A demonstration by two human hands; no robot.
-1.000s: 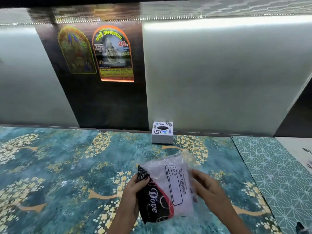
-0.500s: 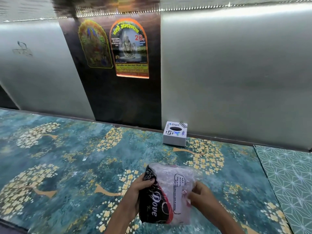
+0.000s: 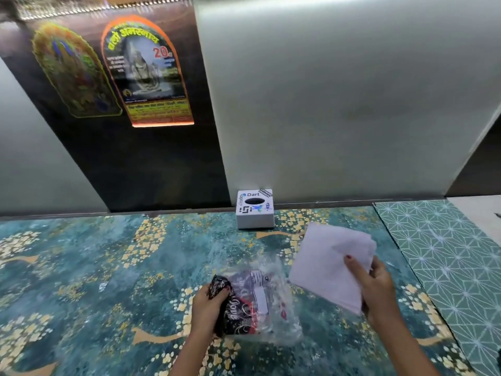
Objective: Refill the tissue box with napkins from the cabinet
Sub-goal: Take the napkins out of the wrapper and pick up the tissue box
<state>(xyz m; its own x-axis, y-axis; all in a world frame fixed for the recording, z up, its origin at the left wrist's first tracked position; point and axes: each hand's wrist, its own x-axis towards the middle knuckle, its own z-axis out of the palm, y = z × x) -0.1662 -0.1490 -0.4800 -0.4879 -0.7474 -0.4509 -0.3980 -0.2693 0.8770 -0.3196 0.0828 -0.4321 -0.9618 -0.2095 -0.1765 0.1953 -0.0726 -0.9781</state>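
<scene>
- Two hands are working over the floral counter [image 3: 81, 267]: the left hand [image 3: 210, 305] is clenching the dark end of the wrapper [image 3: 252, 302], and the right hand [image 3: 375, 289] is pinching a stack of napkins [image 3: 325, 267], thumb on top and the other fingers underneath.
- Step in hand, as judged: the napkins are lying outside the wrapper, so the unpacking appears done and the transfer to the box [image 3: 254, 208] is about to follow.
- The box is standing at the back of the counter against the wall panel [image 3: 339, 104], well beyond the wrapper and near the far corner of the stack; its dark oval slot is facing up, and no napkin is showing in it.
- The wrapper is looking slack and crumpled on the counter, its clear end spreading toward the person.
- The right forearm is reaching forward from the lower right, the wrist turning inward so that the stack is hanging tilted above the counter, just right of the wrapper.
- The left forearm is coming in from the bottom centre, knuckles up, fist pressing the wrapper down.
- The next move is probably calling for a free left hand to open the box, since the slot is looking far narrower than the stack; how the box opens cannot be told from this view.
- A loose pinch is risking the sheets fanning apart in transit.
</scene>
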